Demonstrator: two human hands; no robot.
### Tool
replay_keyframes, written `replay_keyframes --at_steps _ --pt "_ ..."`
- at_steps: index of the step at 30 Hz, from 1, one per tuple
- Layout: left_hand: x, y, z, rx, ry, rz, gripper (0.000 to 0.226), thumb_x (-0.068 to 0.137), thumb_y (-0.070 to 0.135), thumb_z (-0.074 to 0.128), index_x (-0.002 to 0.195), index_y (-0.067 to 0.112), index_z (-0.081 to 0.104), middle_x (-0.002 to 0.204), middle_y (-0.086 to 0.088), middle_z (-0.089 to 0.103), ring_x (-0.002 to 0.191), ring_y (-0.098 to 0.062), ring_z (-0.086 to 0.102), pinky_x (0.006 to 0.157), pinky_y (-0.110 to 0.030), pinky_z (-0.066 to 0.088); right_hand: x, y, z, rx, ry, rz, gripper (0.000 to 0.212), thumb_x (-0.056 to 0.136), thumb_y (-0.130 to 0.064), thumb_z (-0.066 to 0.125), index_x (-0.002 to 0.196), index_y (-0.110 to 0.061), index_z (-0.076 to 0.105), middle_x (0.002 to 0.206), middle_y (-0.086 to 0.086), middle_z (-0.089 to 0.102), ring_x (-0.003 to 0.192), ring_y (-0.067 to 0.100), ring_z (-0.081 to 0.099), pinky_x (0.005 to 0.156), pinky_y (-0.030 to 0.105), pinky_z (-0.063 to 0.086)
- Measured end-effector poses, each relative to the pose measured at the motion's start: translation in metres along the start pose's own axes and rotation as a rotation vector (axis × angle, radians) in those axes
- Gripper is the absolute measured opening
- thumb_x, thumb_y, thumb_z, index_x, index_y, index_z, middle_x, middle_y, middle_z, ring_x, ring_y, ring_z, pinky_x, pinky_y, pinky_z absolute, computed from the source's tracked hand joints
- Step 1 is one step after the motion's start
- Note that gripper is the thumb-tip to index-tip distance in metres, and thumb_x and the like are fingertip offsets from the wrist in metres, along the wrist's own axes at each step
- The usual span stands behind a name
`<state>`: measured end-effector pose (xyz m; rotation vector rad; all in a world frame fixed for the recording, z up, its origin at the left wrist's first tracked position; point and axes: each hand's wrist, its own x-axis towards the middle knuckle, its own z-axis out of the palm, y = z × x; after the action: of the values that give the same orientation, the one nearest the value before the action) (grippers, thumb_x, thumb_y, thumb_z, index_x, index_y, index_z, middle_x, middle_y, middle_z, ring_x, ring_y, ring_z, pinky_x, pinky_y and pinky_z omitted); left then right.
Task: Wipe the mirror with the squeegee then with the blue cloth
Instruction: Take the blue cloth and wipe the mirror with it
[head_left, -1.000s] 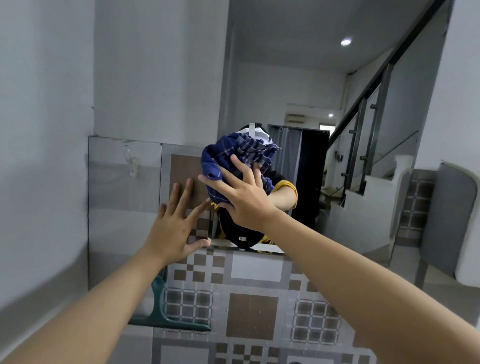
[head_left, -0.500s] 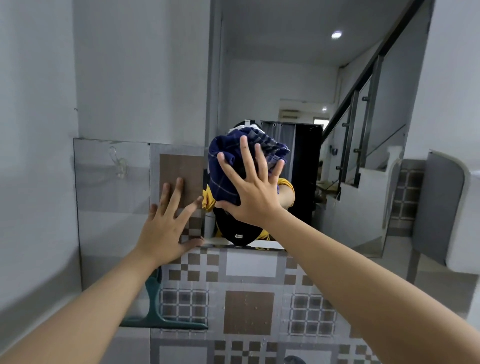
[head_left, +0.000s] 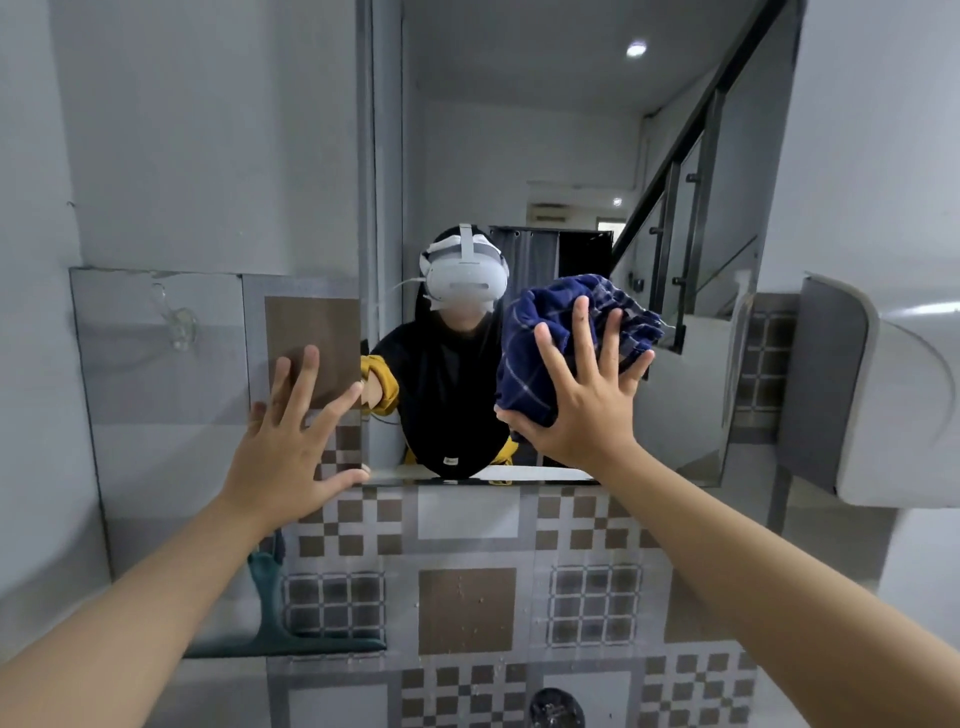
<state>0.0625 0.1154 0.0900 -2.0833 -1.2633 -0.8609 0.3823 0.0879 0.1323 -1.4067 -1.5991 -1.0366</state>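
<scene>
Right hand (head_left: 582, 400): fingers spread, palm pressing blue cloth (head_left: 566, 343) flat against mirror (head_left: 571, 156), lower right part of glass. Left hand (head_left: 293, 447): fingers splayed, flat on tiled wall (head_left: 467, 597) at mirror's lower left corner. Squeegee (head_left: 275, 618): green, leaning low on wall beneath left forearm.

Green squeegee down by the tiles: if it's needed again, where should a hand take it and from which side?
Probably by the upright handle of the green plastic squeegee, coming from above. Its wide blade lies flat along the bottom, and the handle rises beneath the left hand, which looks nearer than the right hand.
</scene>
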Motion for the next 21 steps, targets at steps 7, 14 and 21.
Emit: replay_keyframes --at_steps 7,14,21 --pt "0.001 0.000 0.002 -0.006 0.004 0.005 0.094 0.070 0.078 0.045 0.147 0.036 0.010 0.158 -0.010 -0.016 0.143 -0.040 -0.011 0.097 -0.072 0.030 -0.030 0.077 -0.005 0.026 -0.040 0.234 0.102 0.072 -0.080 0.042 0.149 -0.034 -0.007 0.160 0.016 -0.011 0.144 0.045 -0.014 0.106 0.069 -0.009" --pt "0.002 0.002 0.002 -0.005 -0.007 0.009 0.094 0.069 0.085 0.025 0.147 0.034 0.012 0.158 -0.011 -0.016 0.143 -0.041 -0.013 0.096 -0.071 0.027 -0.067 0.073 0.008 0.233 0.017 0.534 0.107 0.075 -0.070 0.050 0.148 -0.033 -0.020 0.158 0.014 -0.022 0.144 0.038 -0.020 0.111 0.065 -0.007" --pt "0.003 0.003 0.002 -0.005 -0.009 -0.001 0.094 0.069 0.081 0.033 0.147 0.032 0.013 0.158 -0.013 -0.014 0.142 -0.042 -0.011 0.097 -0.071 0.028 -0.090 0.000 0.036 0.326 0.049 0.557 0.098 0.076 -0.081 0.034 0.149 -0.028 -0.004 0.158 0.019 -0.006 0.142 0.050 -0.004 0.104 0.075 0.004"
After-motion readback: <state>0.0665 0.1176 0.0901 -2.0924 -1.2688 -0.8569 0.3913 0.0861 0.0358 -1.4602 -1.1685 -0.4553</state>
